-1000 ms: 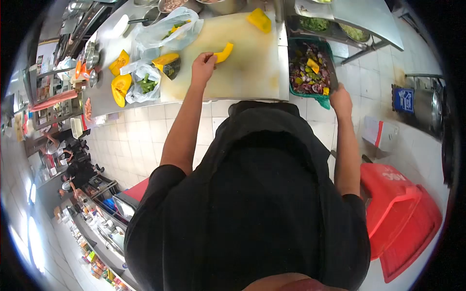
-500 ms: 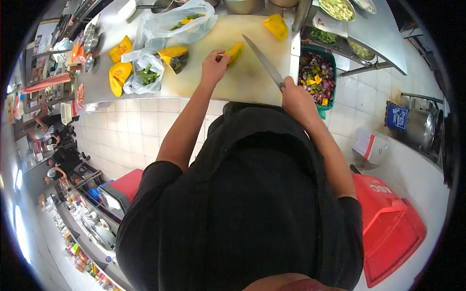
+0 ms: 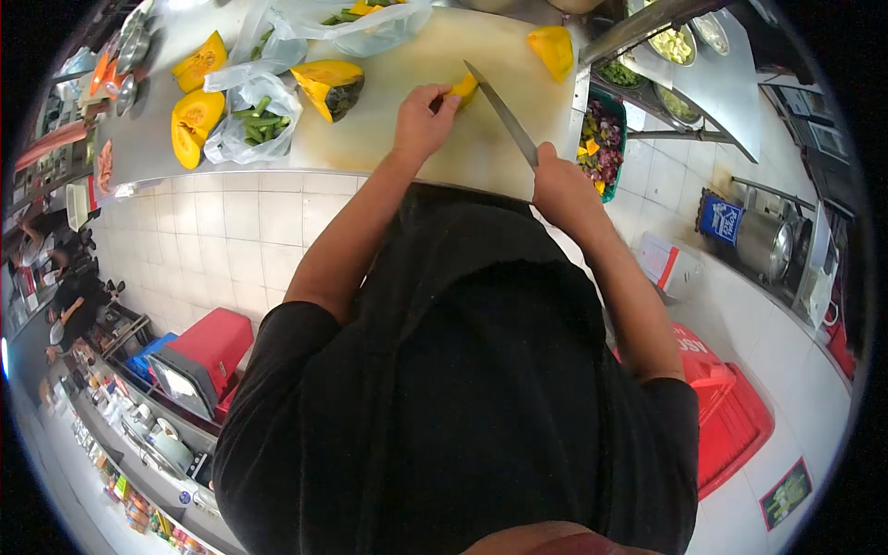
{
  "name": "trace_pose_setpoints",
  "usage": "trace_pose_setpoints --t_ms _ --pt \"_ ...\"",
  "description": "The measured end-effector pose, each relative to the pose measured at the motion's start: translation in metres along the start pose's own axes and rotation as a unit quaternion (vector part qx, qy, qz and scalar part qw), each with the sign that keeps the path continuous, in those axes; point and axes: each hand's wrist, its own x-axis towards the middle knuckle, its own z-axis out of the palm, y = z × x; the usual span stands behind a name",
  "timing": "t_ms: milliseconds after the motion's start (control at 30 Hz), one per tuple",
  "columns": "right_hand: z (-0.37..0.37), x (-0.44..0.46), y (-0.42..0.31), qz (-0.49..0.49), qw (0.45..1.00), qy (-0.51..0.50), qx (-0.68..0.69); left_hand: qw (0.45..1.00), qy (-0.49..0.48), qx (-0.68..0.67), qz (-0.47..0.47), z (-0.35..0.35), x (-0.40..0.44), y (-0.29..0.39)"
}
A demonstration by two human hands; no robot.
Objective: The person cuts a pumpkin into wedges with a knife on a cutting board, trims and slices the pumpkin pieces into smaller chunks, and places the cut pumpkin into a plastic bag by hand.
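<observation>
My left hand grips the near end of a yellow pumpkin slice on the pale cutting board. In my right hand is the handle of a long knife; its blade slants up and left, with the tip at the slice's far end. A pumpkin wedge with dark rind lies at the board's left side, and another pumpkin piece rests at its far right corner.
Two pumpkin pieces and a plastic bag with green vegetables are on the steel counter at left. A green crate of chopped purple and yellow vegetables stands right of the board. A red bin is at lower right.
The knife in my right hand has moved from over the crate to the board, beside the slice. My left hand still holds the slice. The view has shifted.
</observation>
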Motion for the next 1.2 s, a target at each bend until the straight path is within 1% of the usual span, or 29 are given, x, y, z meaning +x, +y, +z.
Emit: trace_pose_setpoints --t_ms 67,133,233,267,333,433,533,667,767,867,900,933,967,1067,1133,1200 --pt "0.007 0.012 -0.005 0.015 1.000 -0.012 0.008 1.000 0.006 0.003 0.027 -0.003 0.000 0.002" --pt "0.029 0.032 -0.004 0.038 0.999 -0.022 0.013 1.000 -0.005 -0.002 0.024 -0.002 0.000 -0.006" --pt "0.060 0.053 0.006 0.033 0.998 0.025 0.040 1.000 -0.012 -0.011 0.018 -0.003 0.003 -0.004" --pt "0.061 0.052 0.008 0.033 0.998 0.018 0.041 1.000 -0.015 -0.012 0.013 -0.005 0.002 -0.001" --pt "0.039 0.047 0.000 0.030 0.999 0.008 0.040 1.000 -0.019 -0.016 0.011 -0.005 0.002 -0.001" --pt "0.024 0.027 -0.010 0.061 0.998 0.018 0.022 1.000 -0.018 -0.004 0.010 -0.006 0.002 -0.002" --pt "0.003 0.001 -0.029 0.065 0.998 0.000 0.010 1.000 -0.019 -0.005 0.010 -0.006 0.002 -0.001" --pt "0.010 -0.001 -0.029 0.060 0.998 -0.021 -0.003 1.000 -0.017 0.002 0.026 -0.008 0.002 0.001" --pt "0.015 0.002 -0.031 0.056 0.998 -0.018 0.006 1.000 -0.021 -0.019 0.007 -0.006 0.000 -0.001" --pt "0.049 0.024 -0.015 0.035 0.999 0.001 0.018 0.998 -0.020 0.037 0.039 -0.006 0.003 -0.002" --pt "0.068 0.037 -0.006 0.019 0.999 0.014 0.029 0.999 -0.025 0.025 0.023 -0.005 0.002 -0.002" --pt "0.073 0.045 -0.006 0.002 0.999 0.028 0.039 0.999 -0.029 0.015 0.008 -0.006 0.002 -0.003" --pt "0.075 0.051 -0.002 0.010 0.999 0.033 0.041 0.999 -0.032 0.004 -0.007 -0.007 0.002 -0.003" --pt "0.070 0.053 -0.001 0.026 0.998 0.035 0.045 0.999 -0.028 -0.001 0.037 -0.010 -0.002 0.001" --pt "0.054 0.046 -0.007 0.017 0.999 0.018 0.039 0.999 -0.022 -0.034 0.028 -0.009 -0.007 0.000" --pt "0.038 0.030 -0.020 0.047 0.997 0.028 0.054 0.999 -0.014 -0.044 0.024 -0.009 -0.011 -0.004"
